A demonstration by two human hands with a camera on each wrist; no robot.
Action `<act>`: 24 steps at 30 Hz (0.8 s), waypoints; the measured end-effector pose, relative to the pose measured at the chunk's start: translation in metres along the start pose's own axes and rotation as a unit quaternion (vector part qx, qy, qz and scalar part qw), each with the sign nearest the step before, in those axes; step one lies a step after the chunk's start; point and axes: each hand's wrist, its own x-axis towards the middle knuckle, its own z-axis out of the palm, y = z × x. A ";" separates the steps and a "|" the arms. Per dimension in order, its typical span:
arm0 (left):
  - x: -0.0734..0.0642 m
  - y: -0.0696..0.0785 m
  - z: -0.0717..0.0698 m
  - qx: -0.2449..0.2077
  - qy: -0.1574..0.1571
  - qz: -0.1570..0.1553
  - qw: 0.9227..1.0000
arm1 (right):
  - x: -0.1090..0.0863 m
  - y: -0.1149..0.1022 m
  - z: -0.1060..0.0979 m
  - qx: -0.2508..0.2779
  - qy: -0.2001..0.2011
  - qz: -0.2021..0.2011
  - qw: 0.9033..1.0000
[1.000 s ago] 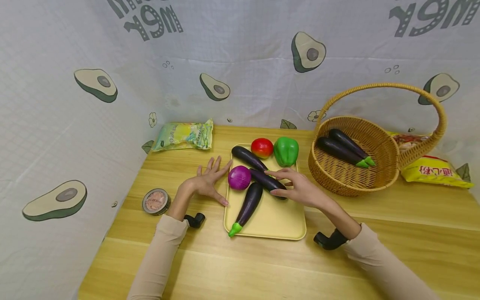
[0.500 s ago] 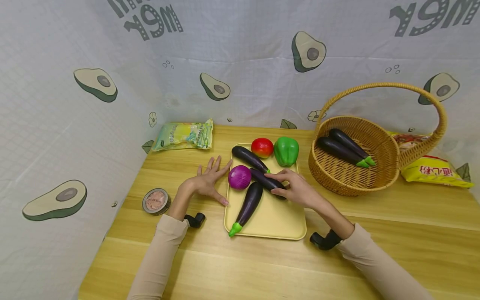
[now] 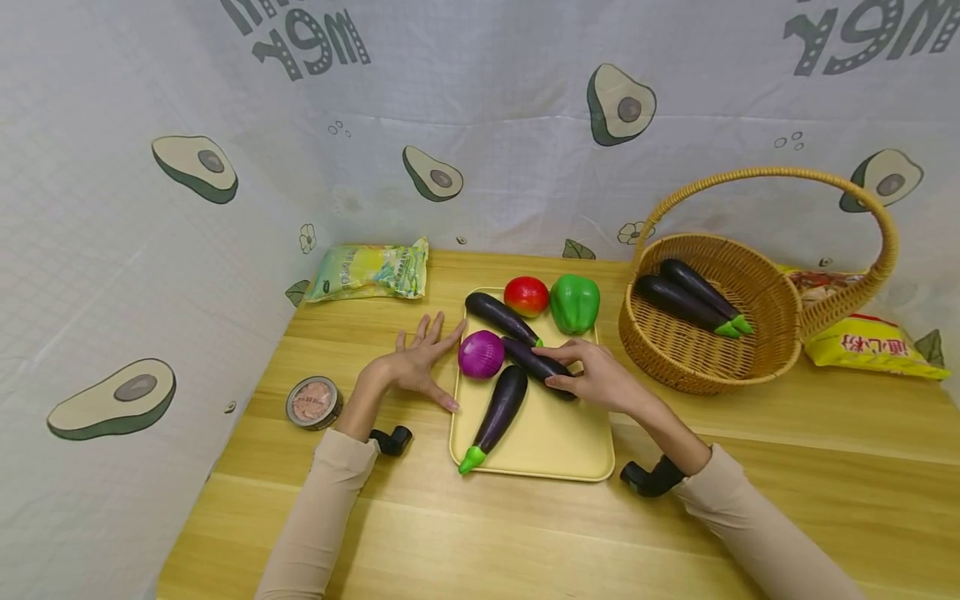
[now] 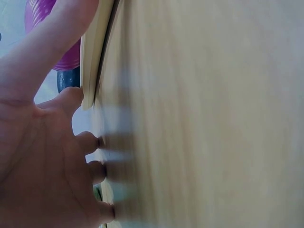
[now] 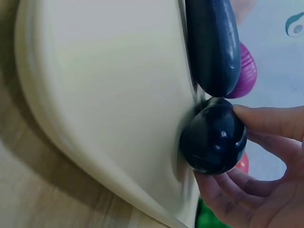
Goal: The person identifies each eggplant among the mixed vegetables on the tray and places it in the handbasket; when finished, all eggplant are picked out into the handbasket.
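On the pale yellow tray (image 3: 562, 446) lie several vegetables. My right hand (image 3: 600, 379) pinches the middle eggplant (image 3: 522, 356) between thumb and fingers. In the right wrist view, the rounded dark end of that eggplant (image 5: 213, 137) is close over the tray floor. A second eggplant (image 3: 501, 410) with a green cap lies in front, and a third (image 3: 493, 312) behind. The purple onion (image 3: 481, 354) sits left of the held one. My left hand (image 3: 408, 367) is spread at the tray's left edge; the left wrist view shows its fingertips (image 4: 97, 172) on the wood.
A red mango (image 3: 527, 297) and green bell pepper (image 3: 575, 304) are at the tray's back. The tall-handled wicker basket (image 3: 675, 371) at right holds two eggplants. Snack packets (image 3: 367, 271) (image 3: 873, 346) lie at both sides; a round tin (image 3: 313, 402) stands at left.
My right forearm has shifted slightly left, and its fingers have drawn in on the middle eggplant. The left hand keeps its place; the vegetables lie as before.
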 end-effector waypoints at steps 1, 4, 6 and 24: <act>0.000 0.000 0.000 0.001 0.000 0.000 1.000 | 0.000 0.000 -0.001 0.001 -0.002 0.004 1.000; 0.000 0.000 0.000 0.003 -0.001 -0.003 1.000 | -0.001 -0.001 -0.005 0.006 -0.012 0.012 1.000; 0.000 0.000 0.000 0.003 0.000 -0.004 1.000 | -0.002 -0.001 -0.009 0.006 -0.019 0.016 1.000; 0.000 -0.001 0.000 0.001 0.002 -0.003 1.000 | -0.018 -0.003 -0.105 -0.028 -0.025 0.047 0.998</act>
